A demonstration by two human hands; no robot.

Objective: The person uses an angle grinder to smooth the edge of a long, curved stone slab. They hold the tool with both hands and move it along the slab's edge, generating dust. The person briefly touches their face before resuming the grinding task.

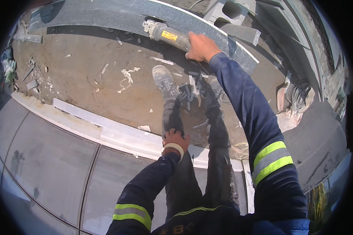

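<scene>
My right hand (202,47) is closed around the rear end of a dusty grey angle grinder (168,36) with a yellow label. The grinder's head points left, over the near edge of a long grey stone slab (106,16). Whether it rests on the slab or hangs just above it, I cannot tell. My left hand (175,141), with a pale band at the wrist, lies on my left knee, fingers spread and holding nothing. Both sleeves are dark blue with reflective stripes.
Thin offcuts and a white scrap (127,76) litter the dirt around my dusty shoes (163,78). A hollow concrete block (230,11) stands beyond the slab. Coiled cable (298,94) lies at right. A narrow stone strip (76,111) lies along the paving edge (47,145).
</scene>
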